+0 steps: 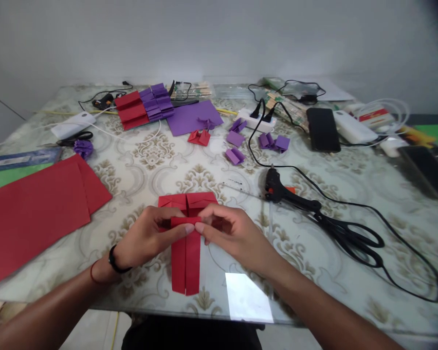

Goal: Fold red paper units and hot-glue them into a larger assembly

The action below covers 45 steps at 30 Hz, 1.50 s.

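Between my hands is a folded strip of red paper (186, 262), with a crease down its middle and its upper end bent over. My left hand (160, 231) pinches the bent fold from the left, thumb on top. From the right, my right hand (228, 233) pinches the same fold, and the two thumb tips almost meet. My other fingertips are partly hidden behind the paper. Just beyond the fold lies another creased red paper piece (204, 199); my hands cover part of it.
Large red sheets (36, 214) lie at the left. A black glue gun (277, 187) and black-handled scissors (346, 238) lie at the right, with a cable looping round them. Small folded purple pieces (235, 155), a power strip (257, 119) and a phone (323, 130) sit farther back.
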Each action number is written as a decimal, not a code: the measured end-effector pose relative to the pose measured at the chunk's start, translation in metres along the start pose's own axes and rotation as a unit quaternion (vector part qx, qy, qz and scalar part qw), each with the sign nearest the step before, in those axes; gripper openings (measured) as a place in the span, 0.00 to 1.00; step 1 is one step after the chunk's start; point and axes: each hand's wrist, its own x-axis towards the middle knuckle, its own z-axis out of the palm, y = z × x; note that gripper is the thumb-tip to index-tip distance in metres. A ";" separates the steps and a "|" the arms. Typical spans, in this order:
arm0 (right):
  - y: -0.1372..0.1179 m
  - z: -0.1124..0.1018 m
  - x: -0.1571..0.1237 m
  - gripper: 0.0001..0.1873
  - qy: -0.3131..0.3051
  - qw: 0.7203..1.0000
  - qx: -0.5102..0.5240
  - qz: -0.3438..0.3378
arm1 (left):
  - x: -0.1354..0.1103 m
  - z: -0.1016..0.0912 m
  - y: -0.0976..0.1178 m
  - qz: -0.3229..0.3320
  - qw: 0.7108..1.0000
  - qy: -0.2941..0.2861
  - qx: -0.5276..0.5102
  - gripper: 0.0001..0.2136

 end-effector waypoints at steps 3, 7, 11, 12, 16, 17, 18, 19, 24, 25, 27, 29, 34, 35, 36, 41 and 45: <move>0.003 0.003 0.001 0.13 0.020 1.000 0.020 -0.012 | 0.001 0.000 -0.001 0.005 1.000 -0.019 0.016 0.16; 0.005 0.002 0.003 0.11 0.036 0.999 0.028 -0.015 | -0.001 0.001 -0.004 0.008 1.000 0.020 -0.002 0.18; 0.004 0.002 0.003 0.09 0.011 0.999 0.029 -0.015 | -0.002 0.003 -0.001 0.020 1.000 0.010 0.000 0.13; 0.005 0.002 0.002 0.09 0.000 1.000 0.027 -0.015 | -0.002 0.003 0.000 0.030 0.999 0.012 0.013 0.11; 0.005 0.004 0.002 0.08 -0.020 1.000 0.014 -0.010 | -0.003 0.006 0.004 0.090 0.990 0.044 0.096 0.08; 0.005 0.004 0.002 0.08 -0.022 1.000 0.014 -0.005 | -0.003 0.006 0.004 0.105 0.987 0.049 0.112 0.08; 0.005 0.003 0.002 0.08 -0.025 1.000 0.016 0.000 | -0.004 0.006 0.004 0.118 0.984 0.055 0.122 0.08; 0.004 0.003 0.002 0.07 -0.027 0.999 0.018 0.007 | -0.004 0.005 0.004 0.128 0.982 0.062 0.127 0.08; 0.001 0.001 0.002 0.05 -0.035 0.999 0.018 0.023 | -0.005 -0.007 0.004 0.132 0.976 0.128 0.119 0.07; 0.001 0.000 0.002 0.05 -0.035 0.999 0.016 0.024 | -0.005 -0.012 0.004 0.128 0.974 0.144 0.116 0.07; 0.001 -0.001 0.002 0.05 -0.034 0.999 0.011 0.027 | -0.005 -0.024 0.003 0.117 0.971 0.176 0.109 0.07; 0.002 -0.005 0.002 0.06 -0.038 0.999 0.003 0.031 | -0.005 -0.039 0.002 0.115 0.961 0.236 0.090 0.06; 0.001 -0.023 0.002 0.06 -0.077 0.996 -0.039 0.036 | -0.006 -0.066 -0.003 0.122 0.918 0.372 0.060 0.04; 0.001 -0.026 0.002 0.05 -0.059 0.997 -0.044 0.023 | -0.006 -0.067 -0.003 0.124 0.913 0.383 0.062 0.04; 0.000 -0.028 0.002 0.06 -0.028 0.999 -0.045 0.003 | -0.006 -0.065 -0.003 0.123 0.913 0.383 0.068 0.05; -0.002 -0.019 0.002 0.05 0.079 0.990 -0.083 -0.079 | -0.006 -0.030 0.002 0.095 0.961 0.245 0.089 0.07; -0.001 -0.007 0.004 0.05 0.039 0.994 -0.085 -0.050 | -0.006 -0.007 0.000 0.096 0.975 0.189 0.063 0.10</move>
